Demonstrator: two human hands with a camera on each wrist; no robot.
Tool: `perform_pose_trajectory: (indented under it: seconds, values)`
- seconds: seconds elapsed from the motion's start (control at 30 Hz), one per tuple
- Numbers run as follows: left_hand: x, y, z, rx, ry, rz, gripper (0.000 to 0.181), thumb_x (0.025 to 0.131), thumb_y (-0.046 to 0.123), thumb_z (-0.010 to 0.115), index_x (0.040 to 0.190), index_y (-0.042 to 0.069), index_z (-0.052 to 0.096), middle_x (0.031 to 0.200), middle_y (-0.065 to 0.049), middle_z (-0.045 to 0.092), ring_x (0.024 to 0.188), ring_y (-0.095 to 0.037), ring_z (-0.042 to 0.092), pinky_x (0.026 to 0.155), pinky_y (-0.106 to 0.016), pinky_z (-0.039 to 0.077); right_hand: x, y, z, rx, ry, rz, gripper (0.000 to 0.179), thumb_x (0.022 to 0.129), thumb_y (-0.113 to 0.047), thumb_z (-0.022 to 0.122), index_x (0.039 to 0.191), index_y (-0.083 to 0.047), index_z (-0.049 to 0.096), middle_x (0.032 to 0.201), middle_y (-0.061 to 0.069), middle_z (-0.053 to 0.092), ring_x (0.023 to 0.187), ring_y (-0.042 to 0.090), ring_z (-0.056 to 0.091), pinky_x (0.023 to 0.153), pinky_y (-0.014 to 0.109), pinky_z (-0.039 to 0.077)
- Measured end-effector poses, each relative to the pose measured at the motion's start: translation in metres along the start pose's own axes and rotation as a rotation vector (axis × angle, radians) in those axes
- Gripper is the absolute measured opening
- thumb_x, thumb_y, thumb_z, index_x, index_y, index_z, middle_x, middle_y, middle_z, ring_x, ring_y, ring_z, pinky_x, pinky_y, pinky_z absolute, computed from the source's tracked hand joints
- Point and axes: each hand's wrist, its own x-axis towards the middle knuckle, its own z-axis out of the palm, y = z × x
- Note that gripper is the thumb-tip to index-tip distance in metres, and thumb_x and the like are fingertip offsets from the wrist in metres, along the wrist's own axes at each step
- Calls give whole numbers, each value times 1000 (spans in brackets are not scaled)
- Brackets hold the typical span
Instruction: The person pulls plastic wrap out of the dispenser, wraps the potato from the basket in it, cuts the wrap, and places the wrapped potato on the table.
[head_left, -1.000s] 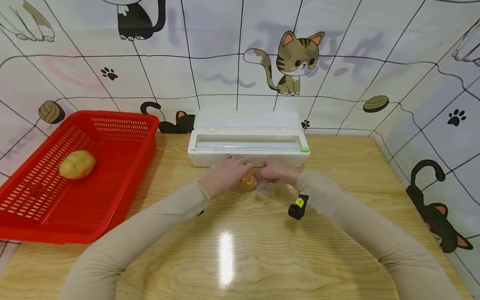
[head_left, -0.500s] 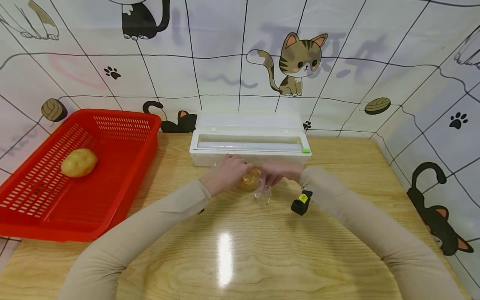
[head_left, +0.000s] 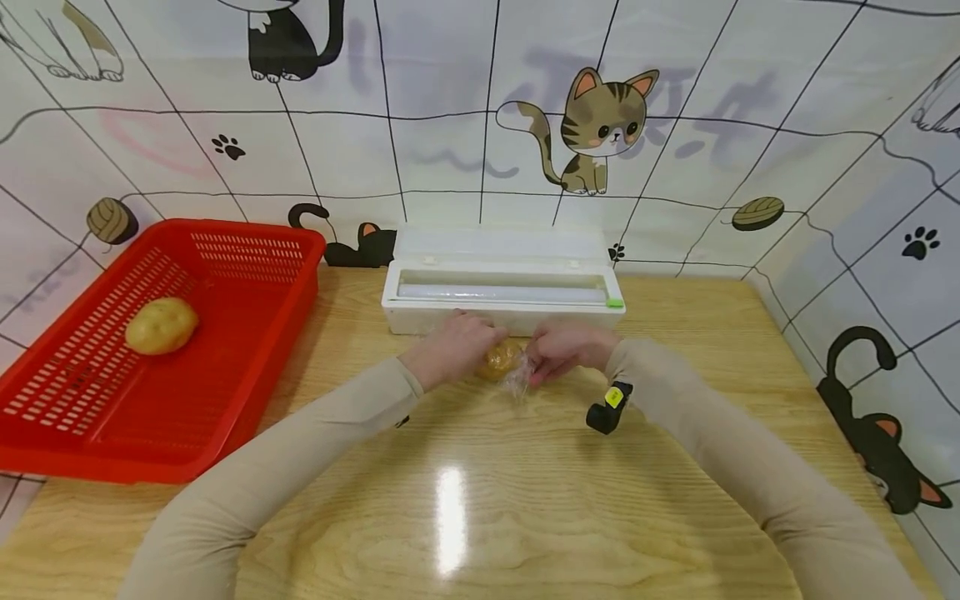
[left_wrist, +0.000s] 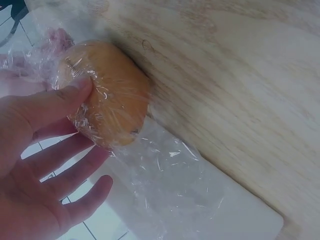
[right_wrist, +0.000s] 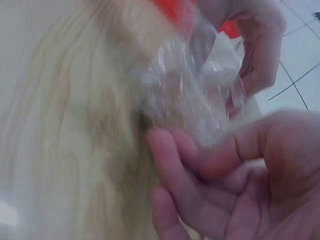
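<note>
A potato (head_left: 501, 360) wrapped in clear cling film (head_left: 517, 382) is held between the two hands, just in front of a white cling film box. My left hand (head_left: 453, 346) grips it from the left; in the left wrist view the thumb lies on the wrapped potato (left_wrist: 120, 95), fingers behind it. On the other side, my right hand (head_left: 572, 346) pinches the gathered film end. Crumpled film (right_wrist: 195, 95) spreads beyond the bent fingers of the right hand (right_wrist: 225, 185) in the right wrist view, which is blurred. More loose film hangs off the potato in the left wrist view.
The white box (head_left: 502, 320) stands lid up against the wall, with a film roll (head_left: 502, 292) inside and a green slider (head_left: 615, 303) at its right end. A red basket (head_left: 225, 358) at the left contains an unwrapped potato (head_left: 161, 326).
My right hand has turned and shifted slightly right, drawing the film end into a twist beside the potato. The left hand keeps its hold in about the same place.
</note>
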Motion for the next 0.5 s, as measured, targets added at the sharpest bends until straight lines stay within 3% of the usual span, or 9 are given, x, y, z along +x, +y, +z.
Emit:
perform_pose_trajectory:
  seconds: [0.2, 0.3, 0.5]
  values:
    - [0, -2, 1, -55, -21, -20, 29, 85, 13, 74, 112, 10, 64, 97, -5, 64, 91, -21, 60, 84, -37, 47, -3, 5, 5, 135, 85, 19, 17, 87, 0, 48, 90, 4, 64, 73, 6, 68, 68, 13, 65, 68, 31, 52]
    - [-1, -3, 2, -87, -23, -32, 38, 82, 20, 77, 116, 9, 63, 100, -5, 63, 93, -22, 58, 84, -38, 46, -7, 7, 6, 121, 132, -30, 19, 90, 0, 47, 88, 4, 65, 72, 5, 69, 67, 11, 65, 65, 29, 52]
    - [-1, -5, 5, -116, 8, -14, 36, 84, 25, 76, 112, 8, 62, 96, -5, 60, 88, -21, 56, 76, -35, 46, -14, 3, 11, 35, 210, -179, 21, 94, -4, 49, 85, 4, 66, 74, 5, 68, 68, 12, 65, 72, 33, 54]
